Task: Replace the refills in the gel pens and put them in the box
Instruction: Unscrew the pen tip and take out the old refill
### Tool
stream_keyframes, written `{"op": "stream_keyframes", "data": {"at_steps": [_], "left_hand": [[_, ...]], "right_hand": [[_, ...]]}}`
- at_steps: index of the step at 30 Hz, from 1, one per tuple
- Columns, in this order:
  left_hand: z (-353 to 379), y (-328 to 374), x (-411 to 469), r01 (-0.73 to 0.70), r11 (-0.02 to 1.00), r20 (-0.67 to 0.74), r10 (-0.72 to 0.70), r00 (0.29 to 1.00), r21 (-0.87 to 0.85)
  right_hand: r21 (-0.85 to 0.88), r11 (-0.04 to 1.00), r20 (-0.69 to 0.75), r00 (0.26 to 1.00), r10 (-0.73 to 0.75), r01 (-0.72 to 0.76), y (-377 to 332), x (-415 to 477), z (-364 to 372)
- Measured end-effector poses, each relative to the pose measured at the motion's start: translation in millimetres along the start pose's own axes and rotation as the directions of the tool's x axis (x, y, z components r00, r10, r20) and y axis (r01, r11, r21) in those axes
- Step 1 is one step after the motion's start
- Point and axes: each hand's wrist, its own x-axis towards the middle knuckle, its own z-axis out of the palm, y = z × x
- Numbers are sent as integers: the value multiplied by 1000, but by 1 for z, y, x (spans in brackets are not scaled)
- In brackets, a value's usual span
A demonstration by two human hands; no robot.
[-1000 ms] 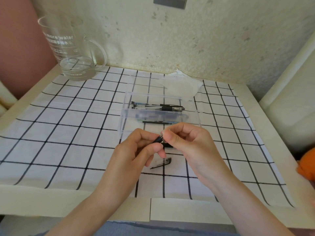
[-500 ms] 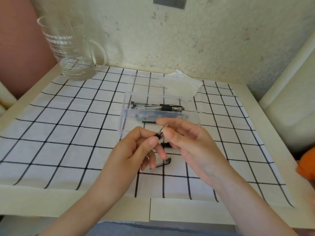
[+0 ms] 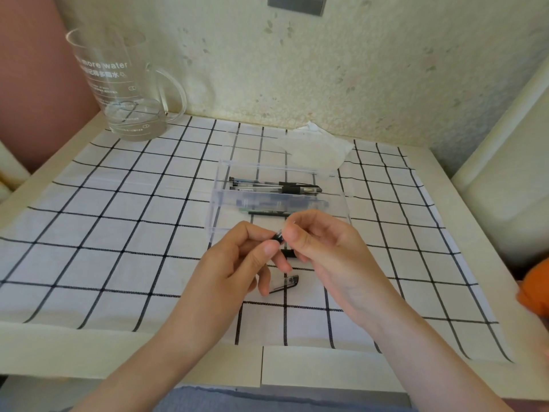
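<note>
At the far left of the surface [image 3: 44, 337], a clear glass jug [image 3: 124, 90] with a handle stands on the edge of a white cloth with a black grid [image 3: 118, 233]; its white print reads "more water", and the smaller lines under it are too fine to read. A little water lies in its bottom. Toward the middle, the left hand [image 3: 234, 263] pinches a short black pen part [image 3: 278, 235] between thumb and fingers, just above the cloth. Beneath the two hands a pen cap with a clip [image 3: 285, 283] lies on the cloth, and another small black piece [image 3: 288, 253] shows between the fingers. Behind the hands sits a clear plastic box [image 3: 279, 197], open, with several gel pens [image 3: 276, 187] lying lengthwise inside. Past the box lies a crumpled white tissue [image 3: 318, 144]. The right hand [image 3: 329, 251] closes thumb and forefinger on the other end of the same black part, a thin metal tip showing above its fingers. At the far right edge an orange thing [image 3: 534, 292] is only partly visible.
</note>
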Motion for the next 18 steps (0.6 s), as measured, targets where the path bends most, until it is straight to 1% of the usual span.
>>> {"op": "stream_keyframes", "data": {"at_steps": [3, 6, 8, 11, 15, 18], "left_hand": [[0, -1, 0, 5, 1000, 5, -5, 1000, -1], [0, 0, 0, 2, 1000, -9, -2, 1000, 6], [0, 1, 1, -3, 1000, -11, 3, 1000, 13], [0, 1, 1, 2, 1000, -9, -2, 1000, 14], [-1, 1, 1, 6, 1000, -13, -6, 1000, 9], [-1, 2, 1, -2, 1000, -10, 2, 1000, 15]], "right_hand": [[-3, 1000, -2, 1000, -16, 16, -1, 0, 0], [-41, 999, 32, 999, -11, 12, -2, 0, -1], [-48, 999, 16, 1000, 11, -10, -1, 0, -1], [-27, 1000, -5, 1000, -4, 3, 0, 0, 0], [-57, 998, 33, 999, 2, -1, -3, -1, -2], [-64, 998, 14, 1000, 20, -20, -2, -1, -2]]}}
